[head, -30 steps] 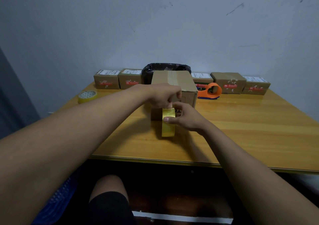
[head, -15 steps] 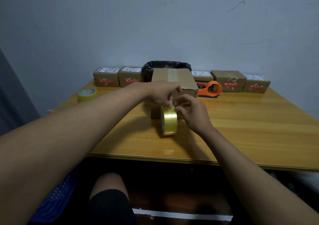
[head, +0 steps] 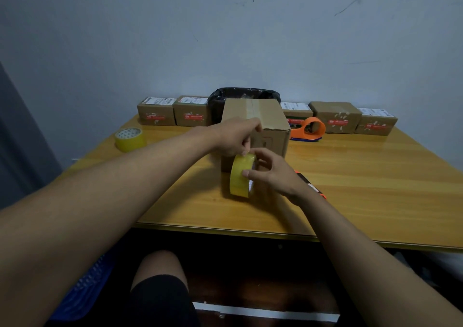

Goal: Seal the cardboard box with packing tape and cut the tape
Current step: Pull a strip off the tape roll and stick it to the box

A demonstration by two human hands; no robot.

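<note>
Hands work a yellow tape roll (head: 241, 175) before the cardboard box (head: 255, 126): left hand (head: 235, 136) pinches its top, right hand (head: 271, 173) steadies it with loosely spread fingers. Near-side taping and cutting seemingly remain.

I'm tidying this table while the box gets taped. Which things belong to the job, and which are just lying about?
In use: cardboard box; tape roll, held by left hand and right hand.

Lying about: spare tape roll; orange dispenser; small labelled boxes; black bag.
</note>
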